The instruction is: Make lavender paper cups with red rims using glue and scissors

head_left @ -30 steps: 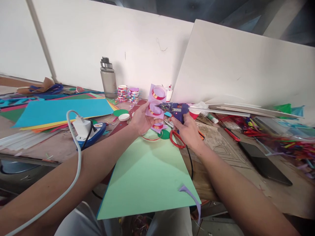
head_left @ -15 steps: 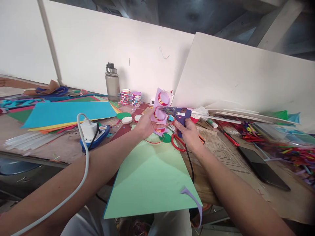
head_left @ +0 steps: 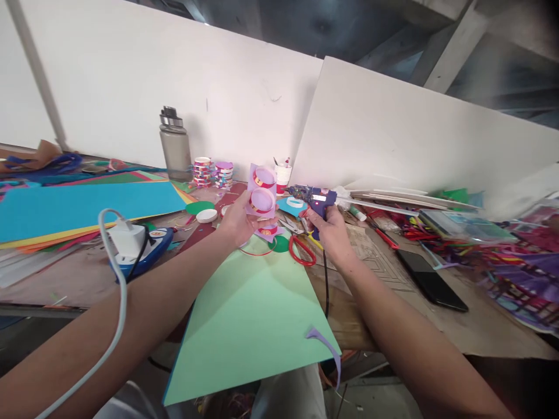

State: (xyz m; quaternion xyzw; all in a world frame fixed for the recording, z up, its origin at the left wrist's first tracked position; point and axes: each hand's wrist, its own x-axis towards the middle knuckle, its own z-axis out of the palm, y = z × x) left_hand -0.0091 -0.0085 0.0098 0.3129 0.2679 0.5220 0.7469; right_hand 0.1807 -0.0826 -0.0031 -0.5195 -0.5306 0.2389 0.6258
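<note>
My left hand (head_left: pixel 238 220) holds up a lilac paper piece (head_left: pixel 261 191) with two red-and-gold banded paper rings stuck on it. My right hand (head_left: pixel 329 230) grips a blue hot glue gun (head_left: pixel 315 199) whose nozzle points left, a short gap away from the paper piece. Its black cord (head_left: pixel 325 279) runs down over the table edge. Below both hands lies a light green paper sheet (head_left: pixel 248 317) that overhangs the table's front edge.
Red-handled scissors (head_left: pixel 301 249) lie just under the glue gun. A power strip (head_left: pixel 140 250) with a white charger and cable sits left. Coloured paper sheets (head_left: pixel 82 203), a grey bottle (head_left: pixel 174 145), stacked paper rings (head_left: pixel 213 171), a black phone (head_left: pixel 430 279) and craft sticks (head_left: pixel 515 256) surround the work spot.
The glue gun's nozzle has drawn back to the right, away from the lilac piece it was touching. The view has swung right, so everything sits further left.
</note>
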